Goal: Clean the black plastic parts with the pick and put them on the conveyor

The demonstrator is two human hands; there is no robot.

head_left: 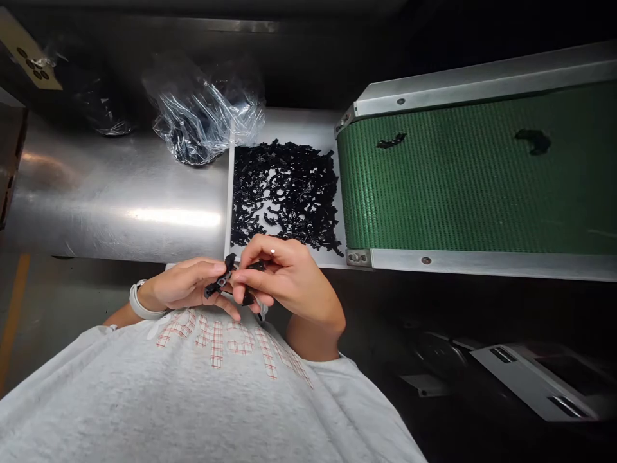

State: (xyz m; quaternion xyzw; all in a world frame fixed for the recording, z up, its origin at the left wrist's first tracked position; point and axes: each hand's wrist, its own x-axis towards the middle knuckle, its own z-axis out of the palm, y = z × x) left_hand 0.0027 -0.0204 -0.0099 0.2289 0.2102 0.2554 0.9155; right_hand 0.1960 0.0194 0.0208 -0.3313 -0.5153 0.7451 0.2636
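Note:
My left hand [186, 288], with a white band on its wrist, is shut on a small black plastic part [219, 280] in front of my chest. My right hand [282, 270], wearing a ring, closes over the part from the right. Another black piece [248, 297] shows under its fingers, and I cannot tell whether it is separate. A small pale tip [263, 311] sticks out below that hand. Just ahead of my hands lies a heap of black plastic parts [284, 196] on a white board [289, 125].
A green ribbed conveyor belt [482, 170] with metal side rails runs to the right, carrying black pieces [391, 140]. A clear plastic bag of black parts [202, 116] lies on the stainless steel surface [110, 199] to the left of the board.

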